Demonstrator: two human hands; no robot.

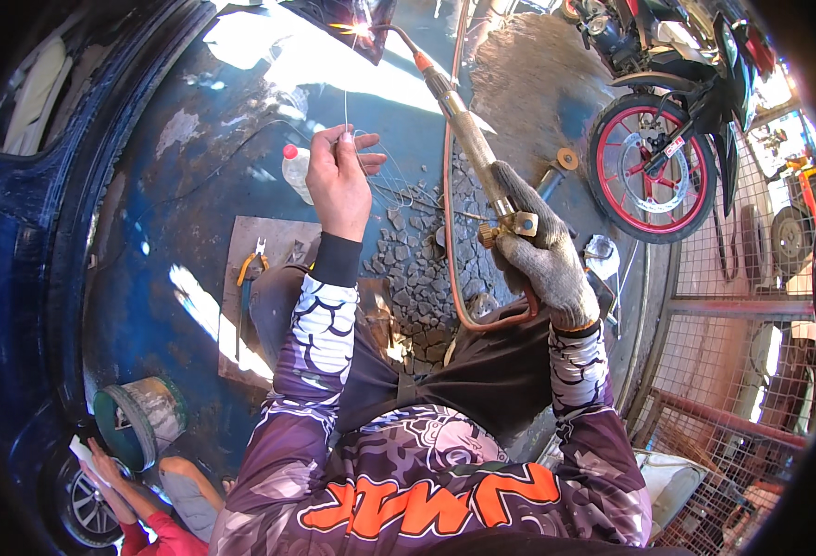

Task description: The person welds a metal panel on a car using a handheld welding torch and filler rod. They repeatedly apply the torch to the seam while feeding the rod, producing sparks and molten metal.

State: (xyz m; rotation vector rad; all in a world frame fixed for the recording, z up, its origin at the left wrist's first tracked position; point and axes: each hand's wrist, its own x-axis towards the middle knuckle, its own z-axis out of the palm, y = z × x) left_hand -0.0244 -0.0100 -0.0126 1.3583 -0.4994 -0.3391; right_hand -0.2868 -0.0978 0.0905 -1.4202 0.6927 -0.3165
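Observation:
My right hand (549,264), in a grey glove, is closed around the valve end of a gas welding torch (468,139). The torch slants up and to the left. At its bent tip a bright flame (362,30) burns against a dark metal piece (382,42), partly cut off by the upper edge. My bare left hand (341,181) pinches a thin metal wire (345,104) between thumb and fingers, its other fingers loosely spread. The wire points up toward the flame, and loose loops of it trail behind the hand. An orange-brown hose (449,222) curves below the torch.
Close by on the left are a red-capped plastic bottle (297,172) and orange-handled pliers (252,262) on a flat board (238,347). Broken chunks (417,264) cover the ground ahead. A motorcycle (653,167) stands right, a blue car (19,241) left. Lower left: a bucket (144,422) and another person (172,533).

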